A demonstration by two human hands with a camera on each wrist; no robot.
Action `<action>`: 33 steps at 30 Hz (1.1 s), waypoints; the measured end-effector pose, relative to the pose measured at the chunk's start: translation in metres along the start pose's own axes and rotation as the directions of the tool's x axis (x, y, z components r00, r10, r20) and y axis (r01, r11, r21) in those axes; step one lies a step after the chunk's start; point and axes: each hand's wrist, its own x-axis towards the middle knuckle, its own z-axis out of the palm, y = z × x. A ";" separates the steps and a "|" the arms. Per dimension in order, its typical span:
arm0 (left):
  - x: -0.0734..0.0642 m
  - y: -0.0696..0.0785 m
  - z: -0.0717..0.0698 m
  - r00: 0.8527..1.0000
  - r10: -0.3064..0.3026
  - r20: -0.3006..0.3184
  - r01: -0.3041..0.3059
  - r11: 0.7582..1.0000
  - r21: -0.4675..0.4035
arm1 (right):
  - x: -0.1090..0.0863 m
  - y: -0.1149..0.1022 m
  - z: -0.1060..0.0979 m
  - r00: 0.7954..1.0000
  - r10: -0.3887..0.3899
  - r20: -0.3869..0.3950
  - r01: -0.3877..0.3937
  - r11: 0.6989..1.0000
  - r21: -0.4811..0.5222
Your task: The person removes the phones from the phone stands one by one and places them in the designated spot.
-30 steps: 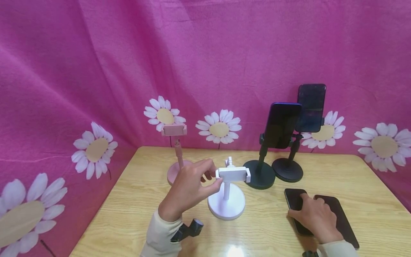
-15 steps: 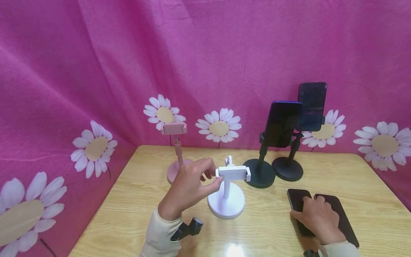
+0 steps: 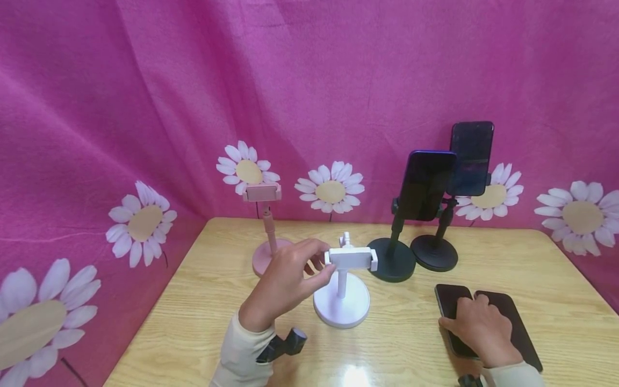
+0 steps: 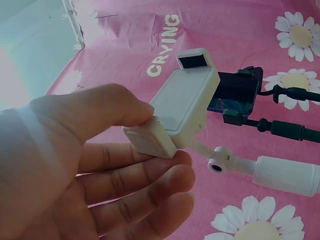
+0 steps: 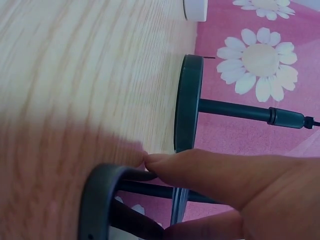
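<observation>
My left hand (image 3: pixel 289 277) pinches the near end of the clamp on a white phone stand (image 3: pixel 342 306). In the left wrist view, the thumb lies on top of the white clamp (image 4: pixel 186 97) and the fingers sit beneath it. The clamp holds no phone. My right hand (image 3: pixel 486 328) grips a dark smartphone (image 3: pixel 447 301) lying on the table, thumb along its left edge and fingers at its right side. A second, larger dark phone (image 3: pixel 519 330) lies just right of it, partly hidden by the hand.
Behind stand a dark green phone stand (image 3: pixel 394 263) bearing a phone (image 3: pixel 426 185) and a black stand (image 3: pixel 434 253) bearing another phone (image 3: pixel 470 158). A pink stand (image 3: pixel 263 258) with a bare clamp is at the back left. A pink flowered cloth (image 3: pixel 309 80) hangs behind the table.
My right hand and the smartphone under it have slid slightly right, narrowing the gap to the larger phone. The left hand keeps its pinch on the white clamp.
</observation>
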 end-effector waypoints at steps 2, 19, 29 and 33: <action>0.000 0.000 -0.001 1.000 0.003 0.005 -0.003 1.000 -0.005 | 0.000 0.000 0.000 1.000 -0.002 0.003 0.002 1.000 -0.004; 0.006 -0.015 0.001 0.992 -0.040 -0.120 0.055 0.991 0.125 | -0.002 -0.002 -0.001 1.000 0.003 0.013 -0.003 1.000 -0.001; 0.010 -0.026 0.008 0.982 -0.062 -0.176 0.075 0.995 0.068 | -0.001 -0.001 0.000 1.000 -0.004 0.005 0.004 1.000 -0.005; 0.012 -0.031 0.010 0.975 -0.061 -0.216 0.084 0.992 0.097 | -0.001 0.000 0.001 1.000 -0.006 0.000 0.006 1.000 -0.003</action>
